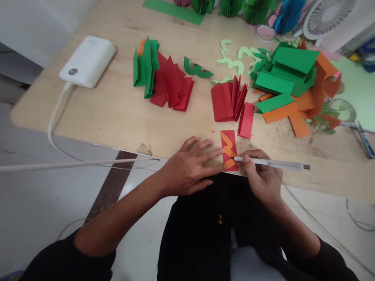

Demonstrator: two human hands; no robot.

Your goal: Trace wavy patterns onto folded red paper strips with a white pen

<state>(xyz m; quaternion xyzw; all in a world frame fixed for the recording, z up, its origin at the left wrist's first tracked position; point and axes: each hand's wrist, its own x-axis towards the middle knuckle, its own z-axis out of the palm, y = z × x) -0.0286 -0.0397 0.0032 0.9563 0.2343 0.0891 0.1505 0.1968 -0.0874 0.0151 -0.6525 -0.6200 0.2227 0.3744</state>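
A red paper strip (232,137) lies at the table's front edge with a wavy orange paper cutout (227,149) on top of it. My left hand (195,166) has its fingers spread, and two fingertips press on the left side of the cutout. In my right hand (263,175) is a white pen (272,163), its tip touching the orange piece near its right edge. Just beyond are a folded red stack (225,101) and a single red strip (246,120).
Farther left are a red pile (172,84), green folded paper (145,70) and a white power bank (88,61) with a cable. Green folded papers (287,70) and orange ones (300,125) lie at right, near scissors (363,138). A fan (329,15) stands behind.
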